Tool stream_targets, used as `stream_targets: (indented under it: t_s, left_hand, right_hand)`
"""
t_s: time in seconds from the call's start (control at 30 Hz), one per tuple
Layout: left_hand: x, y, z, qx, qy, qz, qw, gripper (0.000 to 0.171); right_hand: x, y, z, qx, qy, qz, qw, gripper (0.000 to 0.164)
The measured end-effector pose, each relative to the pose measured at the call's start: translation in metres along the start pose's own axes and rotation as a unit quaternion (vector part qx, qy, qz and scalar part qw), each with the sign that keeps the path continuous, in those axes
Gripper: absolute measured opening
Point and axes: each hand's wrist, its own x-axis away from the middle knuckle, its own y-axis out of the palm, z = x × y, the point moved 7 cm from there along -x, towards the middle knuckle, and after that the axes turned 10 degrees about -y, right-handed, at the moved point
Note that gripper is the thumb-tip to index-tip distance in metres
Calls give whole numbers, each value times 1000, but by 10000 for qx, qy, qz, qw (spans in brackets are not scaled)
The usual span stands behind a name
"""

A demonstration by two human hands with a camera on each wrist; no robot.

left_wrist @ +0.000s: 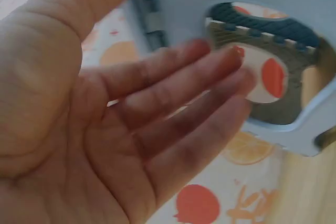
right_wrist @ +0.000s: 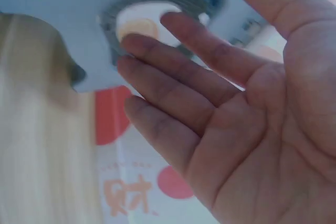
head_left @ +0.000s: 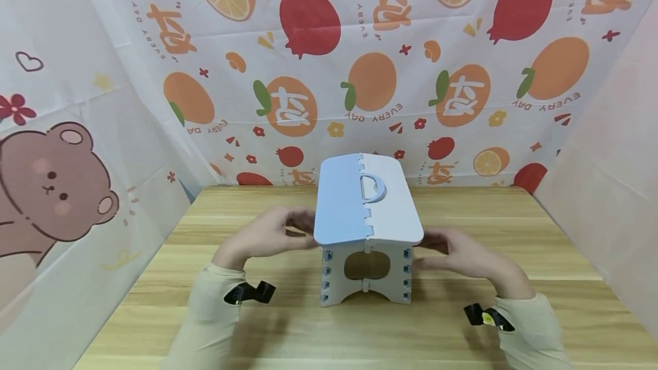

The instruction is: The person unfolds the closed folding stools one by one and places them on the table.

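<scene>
A folding step stool (head_left: 339, 204) stands upright on the wooden table, unfolded, its top half light blue and half white. A small blue handle (head_left: 379, 188) lies at the middle seam of the top. On the left side of the stool is my left hand (head_left: 280, 232), fingers extended; in the left wrist view its fingertips overlap the opening in the side panel (left_wrist: 178, 3). My right hand (head_left: 457, 253) is at the opposite side, fingers nearly straight in front of the other side panel (right_wrist: 89, 51). Neither hand curls round the stool.
The wooden table (head_left: 205, 324) runs back to a fruit-print cloth (head_left: 329, 73). A cloth with a bear picture (head_left: 56, 181) hangs at the left, and a pale cloth (head_left: 606, 187) at the right. Each wrist wears a small black camera mount (head_left: 249, 293).
</scene>
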Motion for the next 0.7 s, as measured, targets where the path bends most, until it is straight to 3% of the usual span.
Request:
stream_targets:
  t_s: [0.17, 0.27, 0.37, 0.47, 0.7]
  left_hand:
    - [1, -24, 13, -194, -44, 1095, 9938, 48]
    - [-4, -27, 26, -510, 18, 1420, 9886, 53]
    - [-13, -21, 40, -921, 31, 1423, 9855, 61]
    - [-24, -10, 49, -1265, -38, 1197, 9847, 72]
    - [-35, 8, 52, -1883, -213, 801, 9786, 83]
  right_hand:
    - [2, -32, -13, 800, -84, 849, 9931, 49]
    - [-5, -43, -26, 1310, -53, 1209, 9840, 53]
    - [-19, -43, -38, 1581, -61, 1172, 9804, 61]
    - [-35, -37, -48, 1751, -122, 965, 9797, 70]
    - [-58, -27, -60, 1878, -145, 453, 9810, 76]
